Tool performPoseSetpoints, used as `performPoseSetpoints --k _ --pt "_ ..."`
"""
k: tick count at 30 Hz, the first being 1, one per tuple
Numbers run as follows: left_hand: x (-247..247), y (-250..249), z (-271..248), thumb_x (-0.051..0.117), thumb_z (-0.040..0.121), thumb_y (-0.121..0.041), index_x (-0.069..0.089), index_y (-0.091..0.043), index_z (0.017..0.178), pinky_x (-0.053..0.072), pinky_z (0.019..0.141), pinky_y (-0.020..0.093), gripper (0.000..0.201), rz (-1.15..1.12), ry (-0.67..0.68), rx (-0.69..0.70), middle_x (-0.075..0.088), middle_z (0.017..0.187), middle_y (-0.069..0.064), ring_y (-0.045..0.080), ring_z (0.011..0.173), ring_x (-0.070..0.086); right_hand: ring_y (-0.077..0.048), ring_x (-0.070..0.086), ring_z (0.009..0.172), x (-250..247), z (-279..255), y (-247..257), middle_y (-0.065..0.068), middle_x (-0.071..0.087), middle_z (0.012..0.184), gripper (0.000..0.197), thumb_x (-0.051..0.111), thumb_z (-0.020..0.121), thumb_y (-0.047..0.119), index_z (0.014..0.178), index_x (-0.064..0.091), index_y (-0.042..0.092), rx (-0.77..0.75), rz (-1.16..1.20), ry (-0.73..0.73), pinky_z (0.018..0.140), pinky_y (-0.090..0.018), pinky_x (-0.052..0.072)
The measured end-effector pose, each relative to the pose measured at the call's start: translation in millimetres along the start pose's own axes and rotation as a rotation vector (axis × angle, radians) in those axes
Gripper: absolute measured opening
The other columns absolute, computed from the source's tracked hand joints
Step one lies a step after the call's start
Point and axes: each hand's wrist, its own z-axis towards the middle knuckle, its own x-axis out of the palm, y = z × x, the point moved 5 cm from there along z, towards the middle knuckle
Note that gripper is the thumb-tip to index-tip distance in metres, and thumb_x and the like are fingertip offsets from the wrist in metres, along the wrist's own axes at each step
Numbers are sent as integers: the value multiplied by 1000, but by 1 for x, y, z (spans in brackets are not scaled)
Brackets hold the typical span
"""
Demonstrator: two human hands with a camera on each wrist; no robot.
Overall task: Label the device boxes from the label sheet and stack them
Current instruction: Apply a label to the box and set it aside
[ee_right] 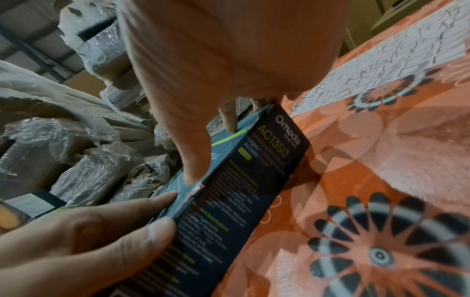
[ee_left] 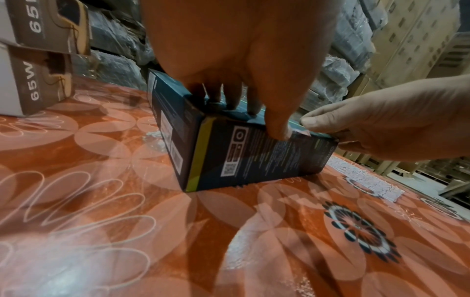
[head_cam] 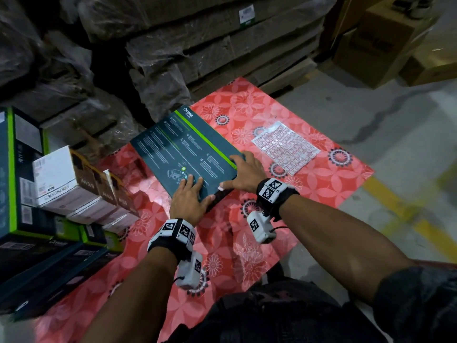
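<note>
A dark teal Omada device box with a green stripe lies flat on the red floral mat. My left hand rests on its near corner, fingers on the top face and thumb on the side wall. My right hand spreads its fingers over the near right corner. Its thumb presses a small pale label onto the box's near top edge. The label sheet, a grid of small stickers, lies on the mat just right of the box.
Dark Omada boxes stand stacked at the left, with white and brown 65W boxes beside them. Plastic-wrapped cardboard pallets rise behind the mat. Concrete floor with a yellow line lies to the right.
</note>
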Motion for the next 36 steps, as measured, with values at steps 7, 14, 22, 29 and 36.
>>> performPoseSetpoints --k 7,14,22,29,36 --pt "-6 -3 0 53 91 -54 34 -20 148 26 115 42 69 40 -10 -22 23 159 7 27 145 20 -35 21 142 4 -3 -2 -12 21 153 102 81 69 57 151 30 27 -44 -65 -1 118 -44 16" --pt "-6 -4 0 54 92 -52 33 -20 149 26 114 44 69 26 5 -29 22 159 6 27 146 18 -35 16 146 11 -2 -4 -14 16 157 103 81 67 60 150 29 27 -53 -121 -51 122 -46 10" --pt "-5 -3 1 55 92 -51 34 -18 148 25 116 43 69 11 -2 -25 22 159 7 26 146 18 -35 26 140 16 0 -3 -14 24 152 102 81 63 63 146 34 26 -57 -167 -116 119 -45 18" --pt "-4 -3 0 55 92 -52 34 -19 148 27 115 43 69 16 -1 -25 23 158 7 25 145 19 -34 30 137 17 1 -3 -14 29 150 100 82 62 62 144 37 26 -53 -195 -175 118 -44 20" --pt "-5 -2 2 55 91 -52 34 -19 148 28 115 44 69 22 -7 -20 23 159 7 25 145 19 -35 30 136 16 0 -3 -15 27 149 101 84 64 57 145 35 24 -83 -220 -163 118 -44 20"
